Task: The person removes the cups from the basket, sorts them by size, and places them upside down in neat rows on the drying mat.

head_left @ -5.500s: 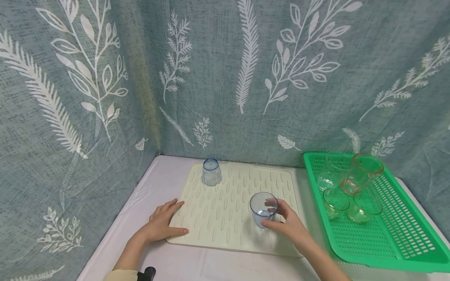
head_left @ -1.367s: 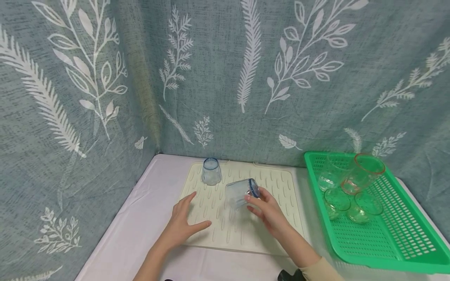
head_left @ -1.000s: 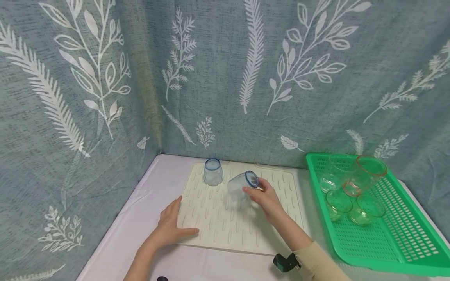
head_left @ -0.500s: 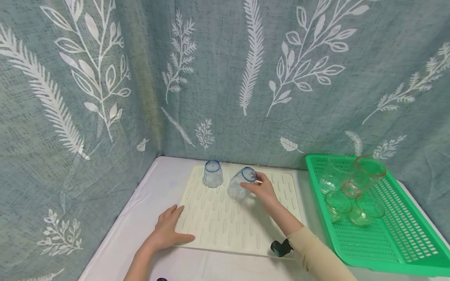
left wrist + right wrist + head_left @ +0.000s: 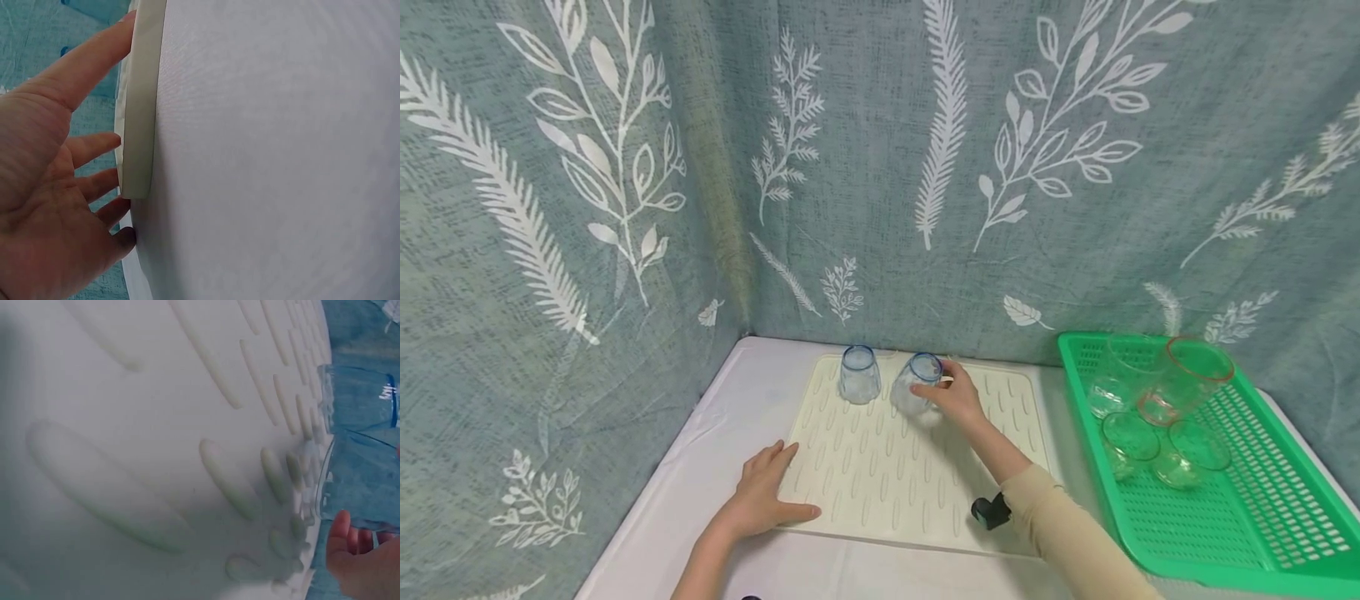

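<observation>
In the head view, my right hand [image 5: 955, 396] grips a blue-tinted drinking glass [image 5: 912, 392], thumb on one side and fingers on the other. The glass is bottom-up, its blue-ringed base on top and its mouth low over the back of the cream ribbed mat [image 5: 865, 483]. A matching upside-down glass [image 5: 859, 379] stands on the mat just left of it. The right wrist view shows the held glass [image 5: 359, 478] alongside that second glass [image 5: 356, 397]. At the mat's front left corner my left hand [image 5: 760, 492] rests with fingers spread, touching the edge [image 5: 140, 112].
Right of the mat stands a green plastic basket [image 5: 1225, 575]. It contains a red-rimmed glass [image 5: 1180, 392], a tall clear glass [image 5: 1108, 392] and two low yellowish glasses [image 5: 1187, 458]. A leaf-patterned curtain [image 5: 865, 167] hangs behind the table. Below my right wrist sits a black camera [image 5: 992, 510].
The held glass was upright at the mat's front right; my right hand has turned it over and moved it back beside the other glass. My left hand lifted, then returned to the mat's edge.
</observation>
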Available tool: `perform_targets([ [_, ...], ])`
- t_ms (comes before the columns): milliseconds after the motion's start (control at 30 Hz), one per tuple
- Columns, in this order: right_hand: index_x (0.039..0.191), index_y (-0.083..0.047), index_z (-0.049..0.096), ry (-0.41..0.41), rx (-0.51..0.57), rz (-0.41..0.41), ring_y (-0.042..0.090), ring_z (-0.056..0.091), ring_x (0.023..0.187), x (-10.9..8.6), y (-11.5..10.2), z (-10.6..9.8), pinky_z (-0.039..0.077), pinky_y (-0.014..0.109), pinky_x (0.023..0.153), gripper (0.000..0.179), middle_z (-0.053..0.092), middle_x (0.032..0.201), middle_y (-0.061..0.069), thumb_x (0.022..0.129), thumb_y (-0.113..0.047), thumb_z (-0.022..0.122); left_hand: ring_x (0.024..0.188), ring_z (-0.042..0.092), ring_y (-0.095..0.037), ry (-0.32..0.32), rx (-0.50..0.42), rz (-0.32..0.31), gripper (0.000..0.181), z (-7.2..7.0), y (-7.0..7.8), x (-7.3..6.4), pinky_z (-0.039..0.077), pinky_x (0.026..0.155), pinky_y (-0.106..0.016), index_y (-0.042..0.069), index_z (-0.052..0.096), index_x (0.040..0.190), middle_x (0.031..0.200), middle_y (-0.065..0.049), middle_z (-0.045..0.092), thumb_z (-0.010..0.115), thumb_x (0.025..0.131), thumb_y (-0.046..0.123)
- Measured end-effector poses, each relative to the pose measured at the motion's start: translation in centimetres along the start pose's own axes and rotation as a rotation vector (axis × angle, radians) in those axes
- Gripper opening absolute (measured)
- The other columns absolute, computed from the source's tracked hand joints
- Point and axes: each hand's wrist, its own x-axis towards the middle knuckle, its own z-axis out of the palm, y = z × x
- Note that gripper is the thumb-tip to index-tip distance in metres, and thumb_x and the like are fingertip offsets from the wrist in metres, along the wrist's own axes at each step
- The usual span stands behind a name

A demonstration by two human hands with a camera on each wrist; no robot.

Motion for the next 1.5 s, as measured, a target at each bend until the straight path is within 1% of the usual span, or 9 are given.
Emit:
perform_targets([
  [67, 0.141, -0.006, 0.047, 0.006, -0.025, -0.011, 0.022, 0.055, 0.098, 0.2, 0.1, 0.1, 0.049, 0.033, 0.072, 0.069, 0.052, 0.135, 0.013, 0.082, -0.024, 0.079, 0.137, 0.010, -0.053, 0.000, 0.000, 0.005, 0.107, 0.0, 0.1, 0.0, 0.018, 0.105, -0.072, -0.009, 0.031, 0.147, 0.152, -0.035, 0.018, 0.088, 0.069, 0.037],
  [133, 0.140, -0.007, 0.048, 0.010, -0.038, -0.021, 0.023, 0.055, 0.100, 0.4, 0.2, 0.3, 0.049, 0.034, 0.073, 0.069, 0.053, 0.134, 0.013, 0.081, -0.024, 0.080, 0.137, 0.011, -0.054, 0.002, -0.001, 0.010, 0.107, 0.1, 0.1, 0.0, 0.018, 0.105, -0.072, -0.009, 0.031, 0.147, 0.152, -0.035, 0.018, 0.087, 0.069, 0.037],
  [300, 0.139, -0.005, 0.050, 0.012, -0.062, -0.057, 0.028, 0.053, 0.108, 0.5, 0.1, 0.5, 0.049, 0.041, 0.081, 0.068, 0.053, 0.132, 0.015, 0.081, -0.024, 0.080, 0.138, 0.010, -0.053, 0.005, -0.010, 0.009, 0.108, 0.4, -0.1, 0.0, 0.017, 0.105, -0.072, -0.008, 0.031, 0.147, 0.152, -0.034, 0.018, 0.088, 0.068, 0.039],
  [467, 0.140, -0.003, 0.049, 0.008, -0.076, -0.075, 0.031, 0.051, 0.112, 0.5, -0.3, 0.7, 0.049, 0.044, 0.085, 0.069, 0.052, 0.132, 0.016, 0.082, -0.023, 0.079, 0.137, 0.012, -0.054, 0.009, -0.006, 0.019, 0.108, 0.5, -0.2, 0.0, 0.018, 0.104, -0.073, -0.009, 0.032, 0.147, 0.152, -0.035, 0.019, 0.088, 0.068, 0.039],
  [867, 0.137, 0.000, 0.050, 0.001, -0.156, -0.128, 0.031, 0.053, 0.109, 1.1, -0.2, 1.2, 0.050, 0.044, 0.084, 0.067, 0.053, 0.128, 0.016, 0.082, -0.024, 0.080, 0.137, 0.013, -0.053, 0.014, 0.003, 0.014, 0.108, 0.6, -0.1, 0.0, 0.019, 0.104, -0.073, -0.008, 0.032, 0.147, 0.152, -0.034, 0.020, 0.088, 0.068, 0.040],
  [1000, 0.136, 0.000, 0.050, 0.003, -0.153, -0.142, 0.031, 0.053, 0.107, 1.1, 0.1, 1.4, 0.049, 0.044, 0.084, 0.065, 0.053, 0.127, 0.017, 0.083, -0.025, 0.079, 0.137, 0.013, -0.052, 0.016, -0.001, 0.002, 0.108, 0.5, -0.1, -0.1, 0.019, 0.104, -0.072, -0.007, 0.033, 0.147, 0.153, -0.033, 0.019, 0.088, 0.067, 0.040],
  [1133, 0.136, 0.000, 0.051, 0.000, -0.140, -0.158, 0.032, 0.054, 0.106, 1.1, 0.1, 1.4, 0.049, 0.044, 0.084, 0.064, 0.053, 0.127, 0.017, 0.083, -0.024, 0.078, 0.137, 0.013, -0.053, 0.018, 0.002, 0.005, 0.108, 0.4, -0.2, -0.1, 0.019, 0.104, -0.072, -0.008, 0.032, 0.147, 0.152, -0.033, 0.019, 0.088, 0.067, 0.040],
  [1333, 0.138, -0.003, 0.049, -0.016, -0.117, -0.139, 0.032, 0.053, 0.106, 0.8, -0.1, 1.2, 0.049, 0.045, 0.083, 0.064, 0.053, 0.128, 0.017, 0.085, -0.023, 0.077, 0.136, 0.014, -0.053, 0.018, 0.011, 0.006, 0.108, 0.2, -0.2, 0.0, 0.021, 0.104, -0.072, -0.008, 0.032, 0.147, 0.152, -0.034, 0.019, 0.088, 0.068, 0.040],
  [1500, 0.139, -0.007, 0.050, -0.005, -0.053, -0.077, 0.031, 0.052, 0.110, 0.1, 0.2, 0.7, 0.048, 0.045, 0.085, 0.062, 0.054, 0.131, 0.015, 0.086, -0.026, 0.075, 0.135, 0.015, -0.054, 0.011, 0.025, 0.012, 0.108, 0.1, 0.0, 0.0, 0.021, 0.103, -0.073, -0.008, 0.032, 0.147, 0.152, -0.035, 0.020, 0.087, 0.068, 0.041],
])
